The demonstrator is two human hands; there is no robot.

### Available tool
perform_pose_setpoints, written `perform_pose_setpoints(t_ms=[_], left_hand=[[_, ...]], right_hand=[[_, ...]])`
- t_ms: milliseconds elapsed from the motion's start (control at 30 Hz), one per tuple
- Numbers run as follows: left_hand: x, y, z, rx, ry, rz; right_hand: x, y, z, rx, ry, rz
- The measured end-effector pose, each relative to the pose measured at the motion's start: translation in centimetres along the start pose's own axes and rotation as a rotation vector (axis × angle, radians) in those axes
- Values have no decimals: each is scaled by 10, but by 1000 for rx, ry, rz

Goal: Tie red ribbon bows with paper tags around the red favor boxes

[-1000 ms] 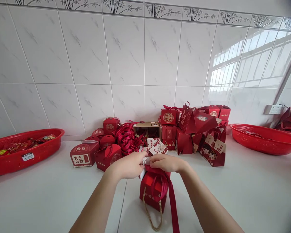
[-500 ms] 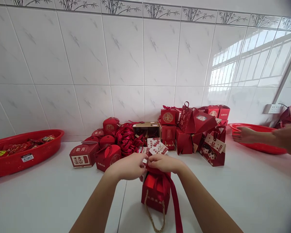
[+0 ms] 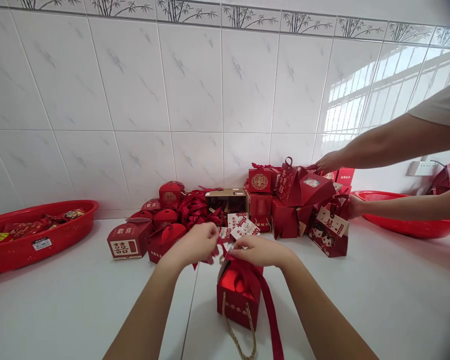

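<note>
A red gift box [image 3: 238, 300] with gold lettering and a twisted rope handle [image 3: 230, 330] stands upright in front of me. A red ribbon [image 3: 272, 315] runs over its top, and one long tail hangs down its right side. My left hand [image 3: 198, 244], closed, is raised left of the box top with a ribbon end pinched in it; a short tail shows beneath. Resting at the top of the box, my right hand [image 3: 260, 251] has its fingers closed on the ribbon there. The exact spot under its fingertips is hidden.
Left, a red plastic basin [image 3: 7, 257] holds wrapped sweets. Finished-looking red boxes [image 3: 129, 240], a heap of ribbon [image 3: 195, 215] and printed tags [image 3: 244, 226] lie behind. At right, another person's hands [image 3: 332, 161] touch piled boxes [image 3: 303, 187] near a second red basin [image 3: 408, 225].
My left hand has moved left, away from the box top, drawing ribbon out. My right hand stays at the box. The other person's arms have reached in to the piled boxes.
</note>
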State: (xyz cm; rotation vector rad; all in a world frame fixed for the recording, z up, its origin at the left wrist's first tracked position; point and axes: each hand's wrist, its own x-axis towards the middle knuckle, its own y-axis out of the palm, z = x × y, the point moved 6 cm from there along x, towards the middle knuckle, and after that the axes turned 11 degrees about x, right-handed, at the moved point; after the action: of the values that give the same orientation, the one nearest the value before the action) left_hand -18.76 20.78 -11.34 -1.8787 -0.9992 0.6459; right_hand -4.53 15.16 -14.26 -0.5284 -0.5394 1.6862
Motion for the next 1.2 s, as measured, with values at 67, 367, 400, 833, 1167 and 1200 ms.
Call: perform_pose_setpoints(t_ms=[67, 367, 400, 833, 1167, 1200], left_hand=[[-8, -36, 9, 4, -80, -398], [-36, -78, 23, 241, -226, -693], [-27, -65, 18, 269, -134, -523], [3, 26, 1, 420, 156, 243], [-2, 18, -5, 212, 185, 233], [-2, 18, -5, 219, 178, 234]], right_hand=[[-13, -15, 5, -44, -9, -99], [-51, -33, 2, -220, 231, -92], [-47, -29, 0, -256, 238, -61], [-8, -12, -19, -221, 127, 67], [-6, -8, -15, -208, 79, 86], [-6, -10, -15, -195, 77, 67]])
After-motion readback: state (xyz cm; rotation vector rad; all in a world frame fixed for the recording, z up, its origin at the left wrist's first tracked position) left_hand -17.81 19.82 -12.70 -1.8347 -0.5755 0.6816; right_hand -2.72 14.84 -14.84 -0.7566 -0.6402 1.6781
